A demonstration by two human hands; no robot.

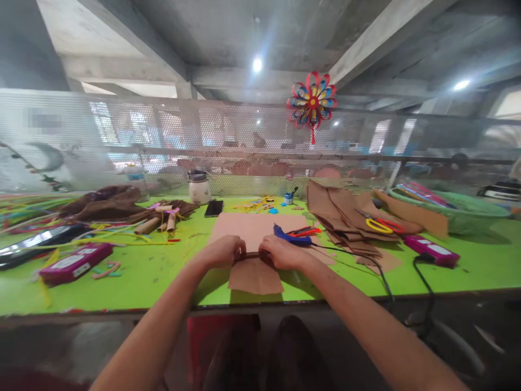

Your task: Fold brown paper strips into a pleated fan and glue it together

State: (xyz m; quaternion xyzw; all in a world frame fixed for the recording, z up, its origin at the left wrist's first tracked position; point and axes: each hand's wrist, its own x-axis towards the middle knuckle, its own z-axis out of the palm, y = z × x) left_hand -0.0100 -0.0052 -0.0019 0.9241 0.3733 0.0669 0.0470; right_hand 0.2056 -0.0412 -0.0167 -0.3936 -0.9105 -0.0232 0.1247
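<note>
A piece of brown paper lies at the front of the green table, its far edge turned into a darker fold or roll. My left hand pinches that edge on the left, fingers curled over it. My right hand grips the same edge on the right, close to the left one. Beneath and beyond them is a larger flat brown sheet. Just past my right hand lies a blue glue gun with a black cord, next to a red-orange cutter. My fingertips are partly hidden.
Stacked brown paper with yellow-and-red-handled scissors lies at right, near a purple power strip and green basket. Leftward are paper rolls, another purple strip, a phone and a white jar.
</note>
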